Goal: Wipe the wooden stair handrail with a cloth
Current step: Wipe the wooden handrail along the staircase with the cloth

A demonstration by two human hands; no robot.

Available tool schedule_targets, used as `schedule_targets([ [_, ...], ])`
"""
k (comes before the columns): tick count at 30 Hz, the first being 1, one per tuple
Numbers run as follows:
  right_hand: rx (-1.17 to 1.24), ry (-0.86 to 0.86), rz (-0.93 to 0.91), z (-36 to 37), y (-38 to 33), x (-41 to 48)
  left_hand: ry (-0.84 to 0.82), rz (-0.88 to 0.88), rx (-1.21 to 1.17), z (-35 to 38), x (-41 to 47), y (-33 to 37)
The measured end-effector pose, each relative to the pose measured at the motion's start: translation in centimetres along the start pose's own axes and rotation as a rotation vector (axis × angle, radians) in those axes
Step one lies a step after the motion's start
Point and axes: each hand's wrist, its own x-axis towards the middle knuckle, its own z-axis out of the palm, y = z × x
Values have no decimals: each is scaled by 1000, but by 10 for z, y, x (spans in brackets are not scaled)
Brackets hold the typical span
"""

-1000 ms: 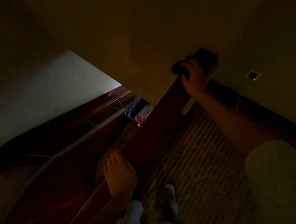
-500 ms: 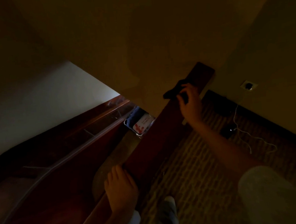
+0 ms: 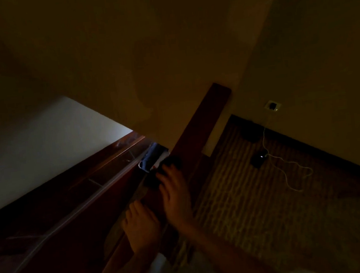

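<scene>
Left hand [image 3: 142,225] flat on the rail [image 3: 204,120], holding nothing. Right hand [image 3: 175,193] just beside it sits on the dark cloth [image 3: 170,162], too murky to call pinch or press. Rail's length runs up-right, beyond that grip.

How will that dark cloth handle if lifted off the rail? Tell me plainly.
Probably floppy: the dark cloth lies bunched and shapeless under the right hand. Likely light: it looks small, partly covered by that hand. It should slide easily along the wooden handrail.

Left hand [image 3: 142,225] on handrail [image 3: 208,116] — right hand [image 3: 176,195] on cloth [image 3: 172,160]
</scene>
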Motion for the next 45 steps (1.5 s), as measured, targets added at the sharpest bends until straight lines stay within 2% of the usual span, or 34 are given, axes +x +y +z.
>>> schedule_targets([
  [3,81,-13,-66,7,-11,-46,30,19,-27,1,0,0],
  [6,79,-127,-138,-12,10,-25,13,-10,40,0,0,0],
  [8,44,-180,-124,-25,26,6,37,-2,-19,1,-1,-1],
  [16,-71,-46,76,-82,84,163,120,55,-25,9,1,-7],
  [22,-192,-12,167,-104,121,260,338,131,32,23,3,-13],
  [27,-306,21,208,-111,135,303,282,94,-24,23,3,-14],
  [30,-241,89,240,-99,124,278,180,62,-51,13,3,-7],
  [34,-28,214,223,-72,78,181,71,51,-24,6,2,-6],
  [38,67,264,243,-25,18,61,84,49,13,6,1,-3],
  [41,139,388,280,8,-19,-9,83,92,4,6,3,-8],
  [43,283,512,385,21,-33,-41,89,132,23,8,6,-12],
  [45,495,622,587,30,-39,-68,107,167,36,8,5,-12],
])
